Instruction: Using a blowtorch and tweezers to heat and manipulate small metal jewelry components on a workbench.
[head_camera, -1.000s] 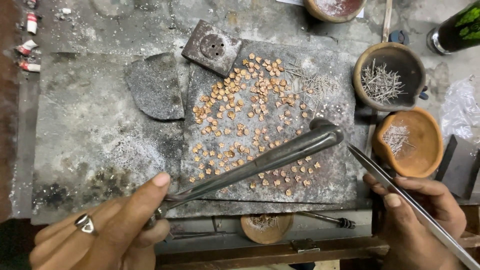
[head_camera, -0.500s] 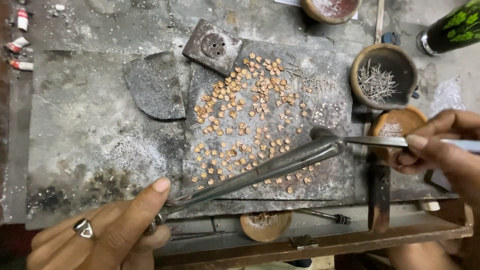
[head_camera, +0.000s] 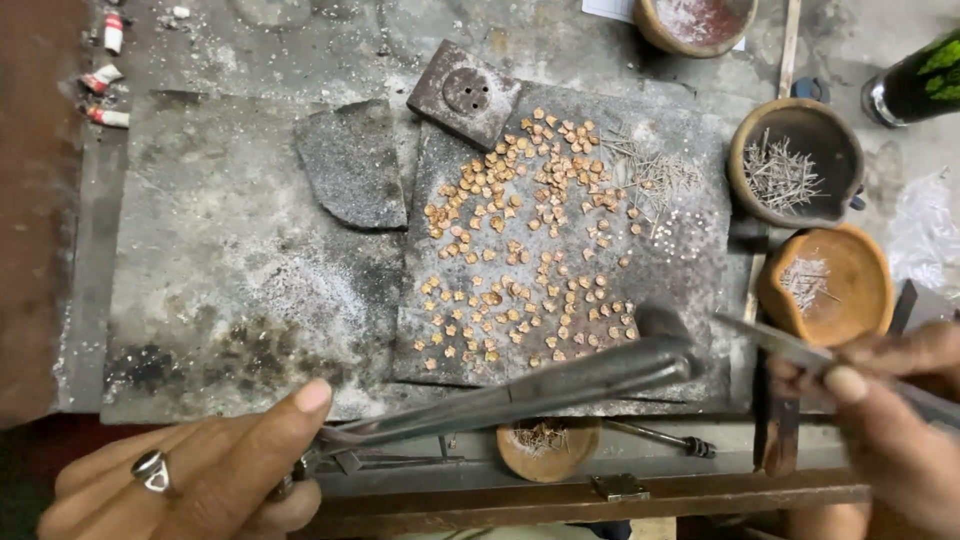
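My left hand (head_camera: 195, 475), a ring on one finger, grips the near end of a long metal torch pipe (head_camera: 520, 392) that slants up to the right, its bent tip over the lower right of a dark slate slab (head_camera: 690, 260). Several small copper-coloured pieces (head_camera: 520, 260) lie spread on the slab. My right hand (head_camera: 885, 415) holds slim metal tweezers (head_camera: 775, 340), tips pointing left at the slab's right edge, just below a brown clay bowl (head_camera: 830, 285).
A dark bowl of thin wire bits (head_camera: 795, 165) sits at the right, another bowl (head_camera: 695, 20) at the top. A square perforated block (head_camera: 465, 92) and a broken slate piece (head_camera: 350, 165) lie left of the slab. A small cup (head_camera: 548, 448) rests at the bench edge.
The pipe has dropped lower and nearer to me. My right hand with the tweezers swung from below up to the right, then settled lower by the clay bowl.
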